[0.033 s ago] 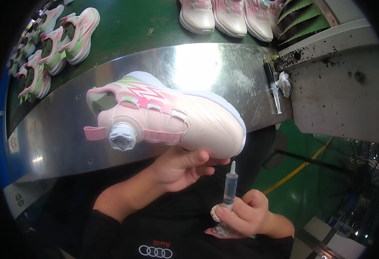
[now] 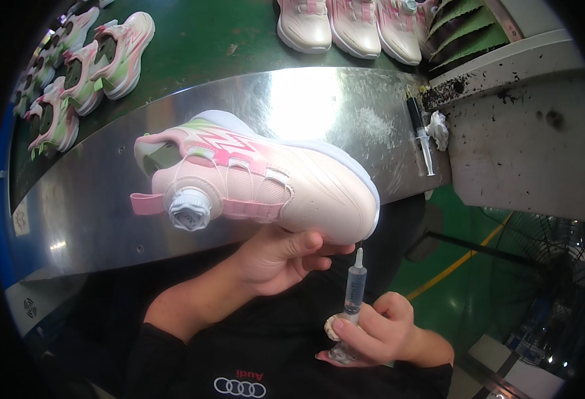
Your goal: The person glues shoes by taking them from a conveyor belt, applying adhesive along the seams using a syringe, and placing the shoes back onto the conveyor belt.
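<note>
A pink and cream sneaker [image 2: 319, 193] with a white lacing dial [image 2: 191, 211] and a pink heel tab is tilted over the metal bench edge, its toe to the right. My left hand [image 2: 280, 261] grips it by the side near the toe, thumb in view and some fingers hidden beneath. In my right hand [image 2: 376, 332] is a clear syringe [image 2: 355, 289] holding clear liquid, pointed upward. Its thin needle reaches the sole edge at the toe; whether the tip touches cannot be made out. A crumpled whitish wad [image 2: 334, 327] sits between my right fingers and the syringe.
The shiny metal bench [image 2: 252, 100] borders a green surface [image 2: 193, 40]. More sneakers stand at the far left [image 2: 123, 56] and far side [image 2: 356, 30]. A dark-filled syringe [image 2: 419, 133] and white crumpled tissue [image 2: 438, 130] lie by the grey metal housing [image 2: 519, 133] at right.
</note>
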Demonstrator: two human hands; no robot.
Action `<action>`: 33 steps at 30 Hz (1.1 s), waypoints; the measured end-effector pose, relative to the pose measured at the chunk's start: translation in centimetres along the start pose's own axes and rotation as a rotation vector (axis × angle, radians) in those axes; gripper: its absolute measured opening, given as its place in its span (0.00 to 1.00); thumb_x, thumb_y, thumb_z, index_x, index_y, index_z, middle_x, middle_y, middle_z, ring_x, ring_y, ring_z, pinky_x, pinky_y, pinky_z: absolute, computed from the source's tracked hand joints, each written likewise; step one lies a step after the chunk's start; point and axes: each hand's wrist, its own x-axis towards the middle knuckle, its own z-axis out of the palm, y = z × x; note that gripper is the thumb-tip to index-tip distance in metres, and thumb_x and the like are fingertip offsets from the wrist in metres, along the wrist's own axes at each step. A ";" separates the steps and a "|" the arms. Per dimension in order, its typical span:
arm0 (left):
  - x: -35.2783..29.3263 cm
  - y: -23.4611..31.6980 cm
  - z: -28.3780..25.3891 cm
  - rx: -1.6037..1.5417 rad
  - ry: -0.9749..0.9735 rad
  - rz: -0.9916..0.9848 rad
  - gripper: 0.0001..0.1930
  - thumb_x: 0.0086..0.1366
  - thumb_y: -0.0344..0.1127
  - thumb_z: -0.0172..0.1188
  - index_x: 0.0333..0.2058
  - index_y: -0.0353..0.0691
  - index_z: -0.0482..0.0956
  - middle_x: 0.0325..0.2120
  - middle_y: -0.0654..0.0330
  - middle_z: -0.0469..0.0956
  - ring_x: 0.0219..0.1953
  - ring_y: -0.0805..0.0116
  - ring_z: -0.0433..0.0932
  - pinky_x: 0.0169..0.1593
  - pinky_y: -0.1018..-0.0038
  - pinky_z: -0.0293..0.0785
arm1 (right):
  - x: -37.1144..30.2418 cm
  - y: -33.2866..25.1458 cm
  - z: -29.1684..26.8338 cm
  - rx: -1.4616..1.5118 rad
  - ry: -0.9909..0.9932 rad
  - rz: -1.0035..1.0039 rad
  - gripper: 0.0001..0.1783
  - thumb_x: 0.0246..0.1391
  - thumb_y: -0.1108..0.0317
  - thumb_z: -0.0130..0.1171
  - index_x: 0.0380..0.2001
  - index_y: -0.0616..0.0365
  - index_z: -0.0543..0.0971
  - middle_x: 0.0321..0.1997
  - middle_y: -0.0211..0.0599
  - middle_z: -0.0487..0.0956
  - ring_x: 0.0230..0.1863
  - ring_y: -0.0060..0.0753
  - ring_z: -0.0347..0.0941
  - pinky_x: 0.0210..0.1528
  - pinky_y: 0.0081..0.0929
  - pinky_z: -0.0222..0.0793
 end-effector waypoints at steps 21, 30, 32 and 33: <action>-8.4 -0.1 -1.0 -0.024 0.170 0.027 0.34 0.54 0.30 0.63 0.58 0.38 0.59 0.53 0.52 0.67 0.55 0.56 0.68 0.57 0.61 0.65 | 0.8 5.0 -0.1 -0.061 0.161 0.059 0.45 0.32 0.42 0.70 0.49 0.57 0.64 0.35 0.37 0.72 0.31 0.34 0.66 0.38 0.35 0.56; -11.2 6.2 0.5 0.444 0.401 0.227 0.44 0.44 0.29 0.65 0.59 0.31 0.53 0.53 0.51 0.66 0.56 0.60 0.66 0.60 0.65 0.60 | 6.2 11.9 5.1 0.091 0.351 0.196 0.40 0.28 0.51 0.73 0.44 0.62 0.69 0.39 0.38 0.71 0.35 0.39 0.60 0.40 0.32 0.59; -7.1 9.1 -0.6 0.525 0.384 0.368 0.34 0.52 0.28 0.62 0.57 0.32 0.57 0.50 0.52 0.69 0.53 0.61 0.70 0.57 0.64 0.65 | 5.8 12.1 6.6 0.110 0.368 0.234 0.40 0.27 0.52 0.74 0.44 0.62 0.70 0.38 0.38 0.71 0.36 0.39 0.60 0.40 0.32 0.59; -2.9 12.7 -0.3 0.566 0.418 0.398 0.28 0.57 0.31 0.57 0.55 0.31 0.59 0.49 0.52 0.70 0.50 0.63 0.72 0.55 0.66 0.67 | 6.0 12.2 6.4 0.175 0.386 0.238 0.41 0.26 0.53 0.74 0.44 0.62 0.70 0.38 0.38 0.71 0.36 0.39 0.60 0.40 0.32 0.60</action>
